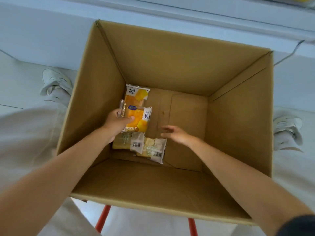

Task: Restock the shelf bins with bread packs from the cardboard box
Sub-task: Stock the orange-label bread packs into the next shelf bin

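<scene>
A: Both arms are reached down into the box (pixel 162 62), with four tall walls standing round them. The left hand (pixel 117 124) is curled on an orange pack (pixel 139 119): the thumb is laid across its face and its clear end seal is caught at the fingers.

B: Room is left on the right. The bare box floor (pixel 185 113) is seen from the packs across to the right wall. The right hand (pixel 175 133) is held above it, fingers loose and spread, nothing gripped.

A: Everything is crowded toward the left wall. A second orange pack (pixel 135 95) is tucked in the far left corner, its near end overlapped by the held one. A pale pack (pixel 129 143) is laid nearer, and another pale pack (pixel 153 149) is overlapped beside it.

B: Part of that first pale one is covered by the left wrist. Whether the held pack is lifted clear of those beneath cannot be told. The right fingers are blurred.

A: Outside the walls, a left shoe (pixel 56 82) and a right shoe (pixel 288 128) are planted on either side. Red legs (pixel 103 218) are glimpsed under the near edge, cut off by the frame. A dark sleeve (pixel 296 225) is clipped at the bottom right corner.
</scene>
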